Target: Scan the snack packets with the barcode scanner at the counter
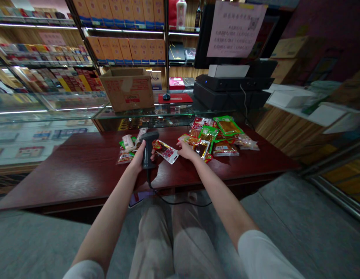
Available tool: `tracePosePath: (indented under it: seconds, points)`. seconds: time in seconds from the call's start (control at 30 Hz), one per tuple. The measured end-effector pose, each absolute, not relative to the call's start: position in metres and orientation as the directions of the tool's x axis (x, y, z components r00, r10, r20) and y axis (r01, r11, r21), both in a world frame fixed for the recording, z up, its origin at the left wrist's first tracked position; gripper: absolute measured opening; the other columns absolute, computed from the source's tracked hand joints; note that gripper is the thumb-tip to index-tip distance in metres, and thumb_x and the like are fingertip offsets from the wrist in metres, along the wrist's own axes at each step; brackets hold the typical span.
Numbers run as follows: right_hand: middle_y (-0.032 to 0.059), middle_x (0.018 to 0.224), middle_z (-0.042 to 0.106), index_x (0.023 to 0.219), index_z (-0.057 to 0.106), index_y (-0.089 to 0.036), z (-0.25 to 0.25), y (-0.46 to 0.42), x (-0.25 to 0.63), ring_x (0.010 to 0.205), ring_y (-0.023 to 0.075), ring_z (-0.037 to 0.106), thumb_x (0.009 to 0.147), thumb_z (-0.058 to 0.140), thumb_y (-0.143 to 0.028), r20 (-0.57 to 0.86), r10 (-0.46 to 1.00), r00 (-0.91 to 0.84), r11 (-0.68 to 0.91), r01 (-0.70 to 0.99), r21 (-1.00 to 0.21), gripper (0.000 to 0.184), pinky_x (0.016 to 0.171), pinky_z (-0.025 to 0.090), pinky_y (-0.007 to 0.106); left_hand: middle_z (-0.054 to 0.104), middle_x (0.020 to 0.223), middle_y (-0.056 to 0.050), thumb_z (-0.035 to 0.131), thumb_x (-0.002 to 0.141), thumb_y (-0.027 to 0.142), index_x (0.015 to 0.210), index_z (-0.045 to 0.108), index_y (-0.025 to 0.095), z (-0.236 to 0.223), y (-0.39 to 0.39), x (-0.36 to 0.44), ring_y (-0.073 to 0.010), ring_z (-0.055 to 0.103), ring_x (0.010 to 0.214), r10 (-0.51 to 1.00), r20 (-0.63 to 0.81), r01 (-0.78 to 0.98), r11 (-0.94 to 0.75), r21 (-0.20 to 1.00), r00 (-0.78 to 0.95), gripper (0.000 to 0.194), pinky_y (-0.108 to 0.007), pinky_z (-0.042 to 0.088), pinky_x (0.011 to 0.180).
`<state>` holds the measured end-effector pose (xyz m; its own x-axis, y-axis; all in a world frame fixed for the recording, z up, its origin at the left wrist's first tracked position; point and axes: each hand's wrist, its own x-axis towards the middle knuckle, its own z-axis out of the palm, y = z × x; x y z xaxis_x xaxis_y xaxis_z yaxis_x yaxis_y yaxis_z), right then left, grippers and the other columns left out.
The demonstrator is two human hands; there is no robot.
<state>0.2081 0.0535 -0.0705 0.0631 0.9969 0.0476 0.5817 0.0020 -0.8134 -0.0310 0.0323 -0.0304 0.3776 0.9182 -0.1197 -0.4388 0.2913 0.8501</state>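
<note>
My left hand is wrapped round the grip of a black handheld barcode scanner, whose cable hangs over the table's front edge. Just right of the scanner, a silver and red snack packet lies slanted, its white end towards my right hand. The fingers of that hand are closed at this end of the packet; the fingertips are partly hidden. Beside and behind my right hand spreads a pile of snack packets in green, red and clear wrapping. A smaller heap of packets lies left of the scanner.
The dark red wooden table stands against a glass counter. On the counter are an open cardboard box, a mouse on a red pad, and a monitor with a paper notice. Stocked shelves rise behind.
</note>
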Motion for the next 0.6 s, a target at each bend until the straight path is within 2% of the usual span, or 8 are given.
tracePosePath:
  seconds: [0.1,0.17,0.23,0.3,0.37,0.47,0.6]
  points:
    - [0.0084,0.090,0.071,0.095,0.067,-0.018,-0.068,0.056,0.204,0.088,0.0246,0.069,0.059,0.089,-0.030,0.011,0.999,0.044,-0.017,0.589,-0.808,0.043,0.082,0.052,0.036,0.054,0.061,0.002,0.054,0.090,0.065,0.085,0.054,0.016,-0.028,0.035,-0.028,-0.0092,0.049,0.041,0.909,-0.141,-0.434,0.317,0.843,0.391,0.049,-0.022,0.044,0.040]
    - [0.0082,0.081,0.071,0.086,0.067,-0.019,-0.066,0.059,0.197,0.083,0.0259,0.069,0.054,0.092,-0.046,-0.016,1.000,0.026,-0.029,0.644,-0.765,0.048,0.075,0.051,0.033,0.054,0.060,0.002,0.054,0.089,0.065,0.083,0.053,0.016,-0.028,0.037,-0.026,-0.0090,0.048,0.041,0.906,-0.136,-0.441,0.321,0.838,0.402,0.049,-0.022,0.044,0.040]
    - [0.0069,0.075,0.070,0.075,0.066,-0.021,-0.064,0.063,0.189,0.082,0.0260,0.068,0.050,0.092,-0.054,-0.019,1.000,0.019,-0.027,0.697,-0.716,0.049,0.072,0.049,0.031,0.052,0.060,0.003,0.052,0.091,0.064,0.085,0.054,0.016,-0.029,0.037,-0.025,-0.0084,0.046,0.040,0.907,-0.121,-0.458,0.315,0.831,0.404,0.049,-0.021,0.043,0.039]
    - [0.0038,0.068,0.068,0.066,0.064,-0.022,-0.064,0.065,0.182,0.079,0.0240,0.067,0.050,0.092,-0.051,-0.032,0.999,0.000,-0.024,0.689,-0.724,0.044,0.070,0.048,0.030,0.051,0.059,0.003,0.050,0.093,0.063,0.088,0.055,0.016,-0.030,0.036,-0.025,-0.0081,0.044,0.039,0.911,-0.120,-0.470,0.312,0.825,0.394,0.048,-0.021,0.042,0.039]
    - [0.0009,0.063,0.065,0.061,0.060,-0.022,-0.064,0.065,0.179,0.073,0.0213,0.065,0.054,0.091,-0.041,-0.056,0.998,-0.018,-0.031,0.643,-0.765,0.037,0.068,0.047,0.029,0.051,0.059,0.003,0.048,0.094,0.063,0.088,0.056,0.016,-0.030,0.034,-0.028,-0.0082,0.044,0.039,0.914,-0.127,-0.477,0.316,0.820,0.386,0.048,-0.021,0.042,0.039]
    - [-0.0021,0.064,0.063,0.068,0.057,-0.022,-0.063,0.061,0.188,0.067,0.0182,0.063,0.065,0.081,-0.030,-0.052,0.999,-0.015,-0.035,0.555,-0.831,0.025,0.065,0.047,0.028,0.051,0.060,0.003,0.049,0.094,0.062,0.087,0.055,0.016,-0.030,0.030,-0.032,-0.0078,0.044,0.039,0.918,-0.103,-0.508,0.302,0.807,0.382,0.047,-0.021,0.042,0.040]
    - [-0.0050,0.073,0.063,0.083,0.054,-0.023,-0.058,0.051,0.221,0.067,0.0164,0.062,0.069,0.070,-0.029,0.003,0.999,0.035,-0.002,0.132,-0.991,0.023,0.062,0.050,0.027,0.052,0.062,0.003,0.052,0.092,0.062,0.083,0.053,0.017,-0.031,0.028,-0.033,-0.0071,0.043,0.040,0.927,-0.067,-0.533,0.269,0.802,0.369,0.046,-0.020,0.042,0.040]
